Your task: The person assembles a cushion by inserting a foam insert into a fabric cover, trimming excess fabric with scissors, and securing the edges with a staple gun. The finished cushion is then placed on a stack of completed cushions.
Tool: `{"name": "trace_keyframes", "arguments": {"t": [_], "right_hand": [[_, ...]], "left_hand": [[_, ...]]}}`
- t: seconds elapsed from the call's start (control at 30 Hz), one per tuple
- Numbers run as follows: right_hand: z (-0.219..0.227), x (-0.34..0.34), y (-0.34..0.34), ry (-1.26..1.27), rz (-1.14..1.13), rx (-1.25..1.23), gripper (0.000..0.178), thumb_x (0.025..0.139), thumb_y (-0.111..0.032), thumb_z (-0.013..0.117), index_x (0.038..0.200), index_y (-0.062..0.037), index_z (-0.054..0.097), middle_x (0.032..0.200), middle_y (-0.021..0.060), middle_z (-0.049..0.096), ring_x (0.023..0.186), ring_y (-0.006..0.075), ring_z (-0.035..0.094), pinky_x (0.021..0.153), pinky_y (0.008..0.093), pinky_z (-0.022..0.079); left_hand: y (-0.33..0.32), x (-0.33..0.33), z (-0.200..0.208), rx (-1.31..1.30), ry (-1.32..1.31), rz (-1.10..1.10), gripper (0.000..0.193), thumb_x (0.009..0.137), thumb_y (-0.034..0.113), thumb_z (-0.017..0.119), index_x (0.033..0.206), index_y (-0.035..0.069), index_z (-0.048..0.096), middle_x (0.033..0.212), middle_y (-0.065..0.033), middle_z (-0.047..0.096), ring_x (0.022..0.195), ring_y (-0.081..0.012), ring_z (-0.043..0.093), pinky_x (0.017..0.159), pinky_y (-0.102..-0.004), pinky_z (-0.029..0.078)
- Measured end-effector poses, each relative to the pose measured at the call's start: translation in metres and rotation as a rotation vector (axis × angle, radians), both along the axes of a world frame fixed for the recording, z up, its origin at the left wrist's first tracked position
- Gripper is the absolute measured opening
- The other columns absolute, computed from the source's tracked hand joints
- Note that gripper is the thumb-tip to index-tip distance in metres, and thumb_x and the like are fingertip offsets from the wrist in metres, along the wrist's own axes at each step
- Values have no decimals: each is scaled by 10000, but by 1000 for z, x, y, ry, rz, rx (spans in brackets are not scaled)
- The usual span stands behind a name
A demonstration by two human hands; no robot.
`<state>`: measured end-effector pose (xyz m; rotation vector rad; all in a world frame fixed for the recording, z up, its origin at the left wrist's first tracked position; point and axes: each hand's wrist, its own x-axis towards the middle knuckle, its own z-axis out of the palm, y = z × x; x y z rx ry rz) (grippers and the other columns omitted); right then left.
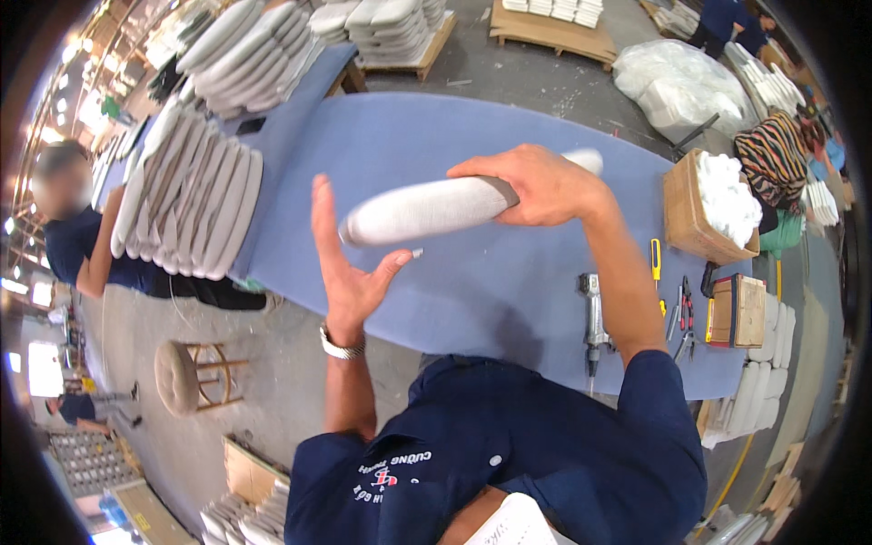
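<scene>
My right hand (549, 186) grips a light grey padded cushion (427, 211) above the blue-covered table (454, 300). The cushion is held edge-on, and a darker strip of its underside shows by my fingers. Beyond that hand a blurred pale end (584, 162) sticks out; I cannot tell if it belongs to the same cushion. My left hand (350, 277), with a watch (342, 343) on the wrist, is spread around the cushion's left end, thumb and fingers apart. A small pale bit (417, 252) shows at the thumb tip, too small to name.
Stacked grey cushions (191, 195) stand at the table's left, near another person (73, 218). At right lie a power tool (594, 322), a yellow-handled screwdriver (655, 259), red-handled pliers (687, 313), a wooden box (736, 311) and a carton (690, 213) of white stuffing. A stool (177, 377) stands lower left.
</scene>
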<state>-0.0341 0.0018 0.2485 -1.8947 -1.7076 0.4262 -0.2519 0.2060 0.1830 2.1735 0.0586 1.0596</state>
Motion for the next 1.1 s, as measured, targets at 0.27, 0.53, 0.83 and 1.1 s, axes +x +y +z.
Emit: {"name": "trace_keyframes", "arguments": {"t": [0.27, 0.53, 0.83, 1.1], "right_hand": [[-176, -14, 5, -143, -12, -171, 596, 831, -223, 750, 1396, -112, 596, 1249, 195, 684, 1176, 387, 632, 1023, 475, 492], [-195, -107, 16, -136, -337, 364, 349, 921, -345, 679, 1155, -88, 709, 1125, 110, 726, 1110, 258, 642, 1152, 537, 344], [-215, 0, 2, -277, -565, 256, 305, 926, -306, 585, 793, -89, 754, 814, 58, 730, 934, 242, 672, 1147, 496, 354], [-242, 132, 16, -32, -805, 323, 349, 946, -336, 568, 838, -69, 765, 873, 134, 732, 926, 318, 669, 1033, 464, 446]], "left_hand": [[-56, -46, -176, -316, 736, -5, 770, 735, 297, 908, 1395, 71, 582, 1279, -228, 671, 1164, -366, 669, 974, -437, 530], [-71, -22, -139, -135, 884, -28, 770, 756, 288, 880, 1399, 36, 541, 1246, -223, 678, 1079, -406, 675, 877, -486, 550], [-53, -27, -156, -133, 856, -50, 763, 777, 258, 879, 1422, 30, 541, 1225, -219, 705, 1108, -344, 706, 910, -432, 556], [-29, -18, -153, -288, 949, -38, 752, 775, 247, 883, 1415, 24, 557, 1214, -212, 714, 1126, -325, 704, 950, -417, 552]]}}
